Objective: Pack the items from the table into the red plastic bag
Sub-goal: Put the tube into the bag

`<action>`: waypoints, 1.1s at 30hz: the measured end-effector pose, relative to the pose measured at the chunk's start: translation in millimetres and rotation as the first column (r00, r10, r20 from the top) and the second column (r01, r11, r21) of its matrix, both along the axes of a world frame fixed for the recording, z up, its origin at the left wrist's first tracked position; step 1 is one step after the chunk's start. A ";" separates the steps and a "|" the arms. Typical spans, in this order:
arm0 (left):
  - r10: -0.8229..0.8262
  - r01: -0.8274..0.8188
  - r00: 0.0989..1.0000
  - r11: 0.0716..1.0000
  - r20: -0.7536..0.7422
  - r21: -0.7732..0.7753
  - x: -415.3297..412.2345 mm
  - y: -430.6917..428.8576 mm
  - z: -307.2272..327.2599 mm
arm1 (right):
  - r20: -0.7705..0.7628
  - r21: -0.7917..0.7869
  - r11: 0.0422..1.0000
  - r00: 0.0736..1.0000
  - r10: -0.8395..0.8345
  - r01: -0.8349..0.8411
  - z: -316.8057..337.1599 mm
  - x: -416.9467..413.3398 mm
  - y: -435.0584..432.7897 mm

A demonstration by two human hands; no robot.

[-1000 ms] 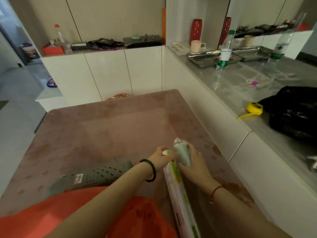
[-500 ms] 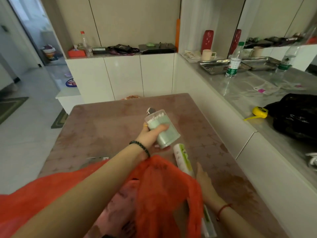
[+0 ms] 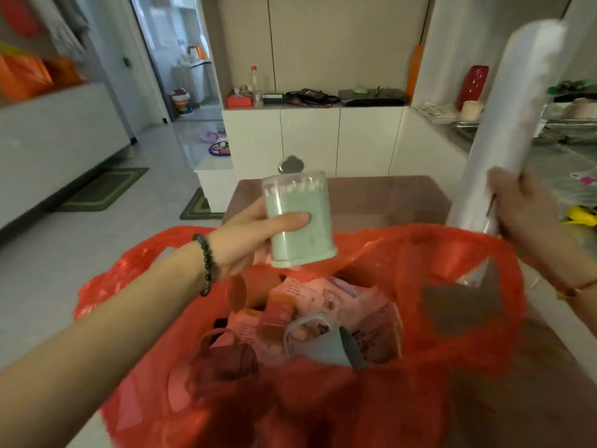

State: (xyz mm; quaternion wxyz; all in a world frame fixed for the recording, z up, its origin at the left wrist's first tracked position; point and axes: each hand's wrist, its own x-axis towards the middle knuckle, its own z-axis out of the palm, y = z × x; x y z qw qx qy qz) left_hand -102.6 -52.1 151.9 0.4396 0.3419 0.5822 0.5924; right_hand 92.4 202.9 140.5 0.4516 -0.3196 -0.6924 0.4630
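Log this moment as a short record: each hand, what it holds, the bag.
left hand: grips a cotton swab jar, held above the bag's mouth
right hand: grips a long white roll, nearly upright, lower end at the bag's rim
red bag: open, already holding packets and other items
table: brown, behind the bag

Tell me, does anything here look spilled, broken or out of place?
Nothing stands out. The left hand holds a cotton swab tub above the open red plastic bag, and the right hand grips a long white roll, roughly upright. No spill or damage shows.
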 end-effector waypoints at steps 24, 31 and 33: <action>-0.442 -0.395 0.319 0.742 -0.838 -0.541 -13.7 -99.4 -68.1 | 0.275 0.315 0.763 0.824 0.495 -0.564 -5.8 -92.9 -236.0; -0.386 -0.467 -0.081 0.829 -0.919 -0.308 -30.9 -121.2 -34.8 | 0.515 0.476 0.687 0.807 0.289 -0.549 -29.2 -69.9 -173.6; -0.365 -0.437 -0.080 0.849 -0.928 -0.296 -34.3 -124.4 -27.7 | 0.597 0.443 0.663 0.750 0.284 -0.603 -40.4 -62.6 -159.4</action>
